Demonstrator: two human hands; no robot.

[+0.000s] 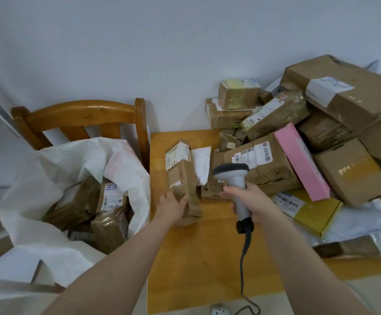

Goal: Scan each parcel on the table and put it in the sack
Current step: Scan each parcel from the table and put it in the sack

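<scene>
The person's left hand (171, 204) has its grip curled round the near end of a long brown paper-wrapped parcel (182, 176) with a white label at its far end. That parcel stands tilted over the left part of the orange-yellow wooden surface (207, 258), close to the surface's left edge. The right hand (251, 201) holds its grip tight round the handle of a grey-and-white handheld barcode scanner (232, 178), upright above the middle of the surface, with its dark head just beside the parcel. The scanner's grey coiled cable (244, 258) hangs down over the near part of the surface and off its near edge. A heap of brown cardboard boxes (344, 98) covers the right and far side of the surface, stacked against the wall. Among them a flat pink box (301, 160) leans at a slant, and a flat yellow box (314, 212) lies toward the surface's near right. A white paper mailer (201, 162) lies on the surface just behind the held parcel. Off the surface's left edge a white woven plastic sack (48, 178) sits open on a brown wooden chair (82, 112), with several brown taped parcels (75, 203) inside it.
</scene>
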